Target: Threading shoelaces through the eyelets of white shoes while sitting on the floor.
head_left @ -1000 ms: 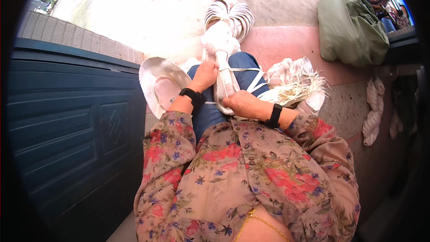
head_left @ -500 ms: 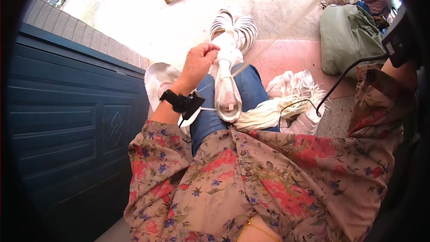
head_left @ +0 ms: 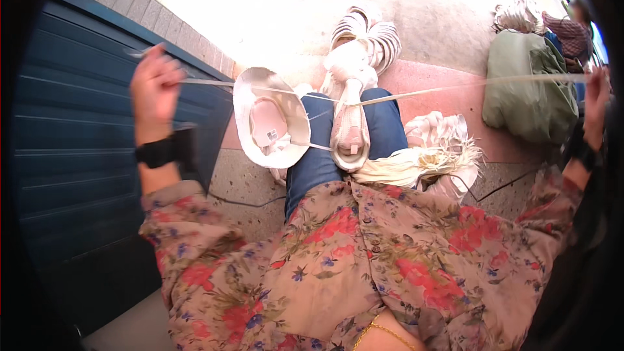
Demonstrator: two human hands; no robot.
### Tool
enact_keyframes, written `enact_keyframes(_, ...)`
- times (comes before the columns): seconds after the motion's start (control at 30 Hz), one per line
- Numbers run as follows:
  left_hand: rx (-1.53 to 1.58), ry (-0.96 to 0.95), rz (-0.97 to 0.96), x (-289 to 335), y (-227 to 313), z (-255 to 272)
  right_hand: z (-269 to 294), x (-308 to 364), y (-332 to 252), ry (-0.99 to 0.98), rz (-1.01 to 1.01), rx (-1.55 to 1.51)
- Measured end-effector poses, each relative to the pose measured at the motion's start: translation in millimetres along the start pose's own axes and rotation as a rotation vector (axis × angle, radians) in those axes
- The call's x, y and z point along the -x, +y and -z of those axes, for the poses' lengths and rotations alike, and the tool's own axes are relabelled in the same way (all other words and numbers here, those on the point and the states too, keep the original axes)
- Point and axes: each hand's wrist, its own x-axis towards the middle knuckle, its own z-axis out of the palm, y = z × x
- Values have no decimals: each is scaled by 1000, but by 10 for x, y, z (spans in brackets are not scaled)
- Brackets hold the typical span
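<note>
A pale pink and white shoe [head_left: 351, 131] lies between my knees, its toe end away from me. A long white lace [head_left: 520, 78] crosses it and stretches taut out to both sides. Far out to the left, my left hand [head_left: 156, 84] is closed on one end; motion blurs its fingers. My right hand [head_left: 594, 101], raised at the far right edge, is closed on the other end. Beside my left knee sits a wide white hat-shaped piece [head_left: 300, 127] with a pink oval inside. A bundle of cream laces [head_left: 393, 168] lies across my right thigh.
White ribbed, curved pieces [head_left: 385, 49] are stacked beyond my knees. More pale shoes [head_left: 437, 129] lie right of my thigh. A green sack [head_left: 530, 84] stands at the right, near a seated person [head_left: 572, 36]. A dark blue panelled door [head_left: 91, 149] is close on the left.
My left hand has moved from above the shoe far out to the left, drawing the lace taut. My right hand now shows at the far right. The hat-shaped piece is more fully in view.
</note>
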Motion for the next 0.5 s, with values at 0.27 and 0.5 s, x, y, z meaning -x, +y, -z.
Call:
enact_keyframes(0.27, -380, 471, -114, 391, 184, 619, -835, 2076, 2087, 330, -559, 451)
enact_keyframes(0.5, -904, -524, 269, 725, -1788, -914, -3237, 2944, 2701, -746, -461, 548)
